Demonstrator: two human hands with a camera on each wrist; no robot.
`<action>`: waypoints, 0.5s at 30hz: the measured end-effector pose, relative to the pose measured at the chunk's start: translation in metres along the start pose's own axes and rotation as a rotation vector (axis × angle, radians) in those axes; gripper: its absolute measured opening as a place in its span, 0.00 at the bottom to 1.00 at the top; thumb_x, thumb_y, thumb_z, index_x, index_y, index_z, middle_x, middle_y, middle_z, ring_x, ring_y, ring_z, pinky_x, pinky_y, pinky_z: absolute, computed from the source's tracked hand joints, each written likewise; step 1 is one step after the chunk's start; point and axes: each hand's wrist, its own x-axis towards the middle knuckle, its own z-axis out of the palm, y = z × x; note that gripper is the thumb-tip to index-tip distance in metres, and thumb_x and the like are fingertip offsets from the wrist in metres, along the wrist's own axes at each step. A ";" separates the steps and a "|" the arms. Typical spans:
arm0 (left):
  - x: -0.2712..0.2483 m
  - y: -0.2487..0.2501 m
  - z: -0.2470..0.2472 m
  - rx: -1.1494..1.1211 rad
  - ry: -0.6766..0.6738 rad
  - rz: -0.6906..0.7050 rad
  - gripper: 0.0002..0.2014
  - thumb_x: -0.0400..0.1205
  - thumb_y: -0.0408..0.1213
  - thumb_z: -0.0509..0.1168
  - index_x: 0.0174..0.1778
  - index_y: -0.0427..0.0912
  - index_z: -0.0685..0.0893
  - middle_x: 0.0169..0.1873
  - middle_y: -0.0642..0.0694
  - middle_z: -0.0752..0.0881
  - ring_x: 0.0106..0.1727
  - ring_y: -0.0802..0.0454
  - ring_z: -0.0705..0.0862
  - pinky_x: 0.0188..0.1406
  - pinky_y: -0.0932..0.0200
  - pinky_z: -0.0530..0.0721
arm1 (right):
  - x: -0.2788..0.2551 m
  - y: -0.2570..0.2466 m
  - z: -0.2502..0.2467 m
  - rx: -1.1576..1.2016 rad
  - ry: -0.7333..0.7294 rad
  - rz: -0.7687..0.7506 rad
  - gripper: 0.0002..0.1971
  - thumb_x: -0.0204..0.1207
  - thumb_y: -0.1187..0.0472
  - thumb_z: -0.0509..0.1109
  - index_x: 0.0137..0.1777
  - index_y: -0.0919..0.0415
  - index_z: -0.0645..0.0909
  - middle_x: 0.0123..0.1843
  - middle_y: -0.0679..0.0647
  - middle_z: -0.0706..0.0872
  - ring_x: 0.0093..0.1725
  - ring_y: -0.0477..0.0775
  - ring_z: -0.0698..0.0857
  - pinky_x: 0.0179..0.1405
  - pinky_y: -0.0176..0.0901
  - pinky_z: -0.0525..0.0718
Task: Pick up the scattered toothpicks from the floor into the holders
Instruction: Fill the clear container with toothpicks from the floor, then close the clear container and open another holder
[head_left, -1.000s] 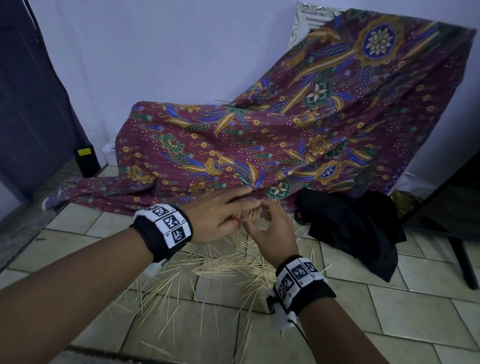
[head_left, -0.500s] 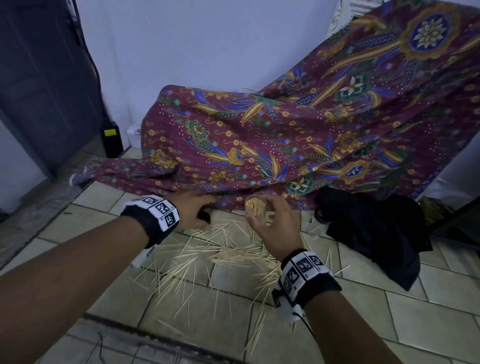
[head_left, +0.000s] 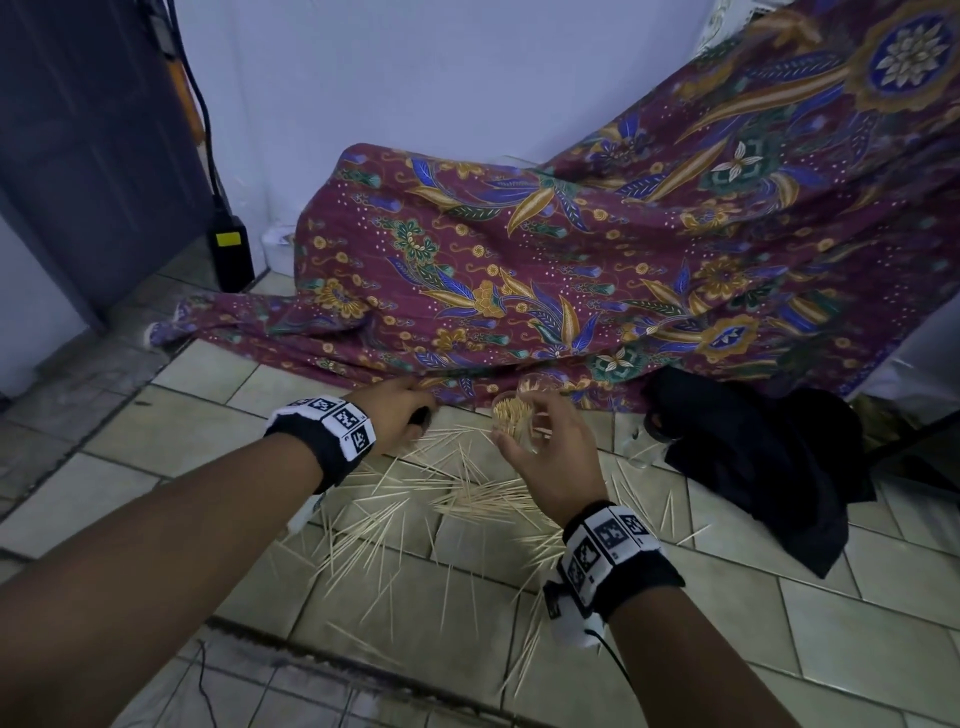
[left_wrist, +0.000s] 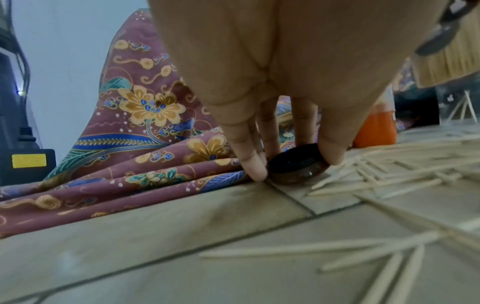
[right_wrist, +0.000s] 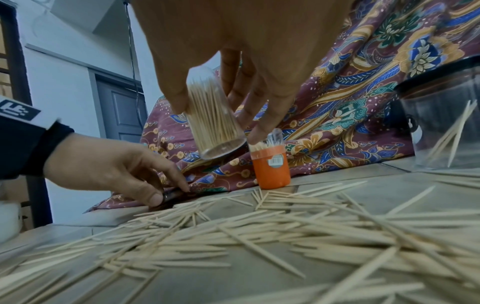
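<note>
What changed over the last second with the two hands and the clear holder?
The left hand left the clear holder, dropped to the tiles and now pinches a dark lid beside the cloth. The right hand keeps gripping the full holder, above the floor. The scattered toothpicks stayed put.

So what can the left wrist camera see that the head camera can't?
Only the left wrist view shows the orange toothpick holder standing on the floor. Only the head view shows the right hand gripping the full clear toothpick holder, plus the black cloth. Both show the left hand on the dark lid, scattered toothpicks and the batik cloth.
</note>
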 end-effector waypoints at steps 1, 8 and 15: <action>-0.002 0.001 -0.005 -0.028 0.026 -0.001 0.21 0.82 0.44 0.65 0.72 0.51 0.75 0.69 0.43 0.73 0.68 0.41 0.76 0.63 0.49 0.79 | 0.001 -0.001 -0.001 0.002 0.005 -0.002 0.25 0.71 0.50 0.80 0.65 0.54 0.78 0.59 0.45 0.80 0.55 0.44 0.80 0.57 0.45 0.83; -0.022 0.034 -0.057 -0.412 0.399 0.224 0.20 0.81 0.45 0.69 0.69 0.57 0.74 0.63 0.51 0.83 0.62 0.53 0.81 0.62 0.54 0.79 | 0.001 -0.008 -0.008 0.087 0.038 0.046 0.22 0.71 0.53 0.80 0.62 0.48 0.75 0.57 0.41 0.76 0.56 0.42 0.80 0.57 0.47 0.84; -0.018 0.084 -0.078 -0.601 0.386 0.339 0.13 0.74 0.49 0.73 0.42 0.58 0.72 0.43 0.54 0.82 0.48 0.43 0.84 0.49 0.40 0.83 | 0.003 -0.007 -0.025 0.130 0.097 0.055 0.23 0.71 0.53 0.80 0.64 0.50 0.77 0.59 0.46 0.80 0.53 0.30 0.78 0.44 0.15 0.72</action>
